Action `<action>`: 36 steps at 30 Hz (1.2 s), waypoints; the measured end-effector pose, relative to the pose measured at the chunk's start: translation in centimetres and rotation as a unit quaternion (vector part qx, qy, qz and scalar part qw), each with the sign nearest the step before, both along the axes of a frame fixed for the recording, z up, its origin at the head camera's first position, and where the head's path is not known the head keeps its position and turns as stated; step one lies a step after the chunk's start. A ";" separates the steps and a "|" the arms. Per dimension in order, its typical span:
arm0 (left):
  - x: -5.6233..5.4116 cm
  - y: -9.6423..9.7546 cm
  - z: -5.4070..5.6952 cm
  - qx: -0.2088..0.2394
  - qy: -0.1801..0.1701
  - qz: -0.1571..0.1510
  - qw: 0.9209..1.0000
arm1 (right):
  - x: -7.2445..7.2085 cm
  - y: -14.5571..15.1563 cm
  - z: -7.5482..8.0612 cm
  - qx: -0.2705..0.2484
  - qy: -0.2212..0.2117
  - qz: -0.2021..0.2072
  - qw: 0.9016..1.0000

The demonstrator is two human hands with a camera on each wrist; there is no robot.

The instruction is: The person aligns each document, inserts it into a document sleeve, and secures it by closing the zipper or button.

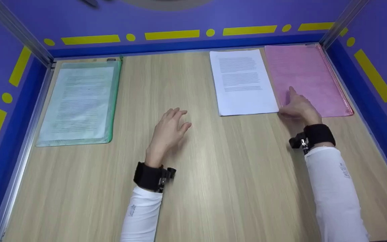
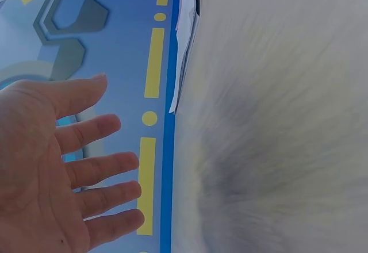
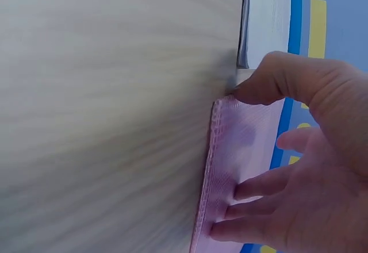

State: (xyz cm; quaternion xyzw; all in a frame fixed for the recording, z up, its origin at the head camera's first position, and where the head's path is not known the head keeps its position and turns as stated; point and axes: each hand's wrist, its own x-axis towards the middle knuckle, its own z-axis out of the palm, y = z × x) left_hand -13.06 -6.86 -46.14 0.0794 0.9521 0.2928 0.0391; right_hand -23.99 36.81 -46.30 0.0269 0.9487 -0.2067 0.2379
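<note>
A pink translucent document pouch [image 1: 309, 79] lies flat at the far right of the table. My right hand [image 1: 299, 107] is at its near left corner. In the right wrist view the thumb tip touches that corner, while the outstretched fingers [image 3: 264, 182] reach over the pouch's top face. Just left of it lies a stack of printed white paper [image 1: 244, 99], its edge close to the thumb. My left hand [image 1: 169, 129] hovers over the middle of the table, holding nothing, with fingers spread and relaxed in the left wrist view [image 2: 106, 169].
A green translucent pouch [image 1: 79, 104] with printed sheets inside lies at the far left of the wood-grain table [image 1: 193, 201]. Blue-purple panels [image 1: 180, 20] with yellow markings stand along the back and both sides, joined by metal corner posts [image 1: 18, 30].
</note>
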 end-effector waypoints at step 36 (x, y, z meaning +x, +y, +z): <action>0.1 -2.5 -0.6 0.001 -0.029 0.001 1.000 | 4.5 -3.9 1.3 0.009 0.452 -0.039 0.891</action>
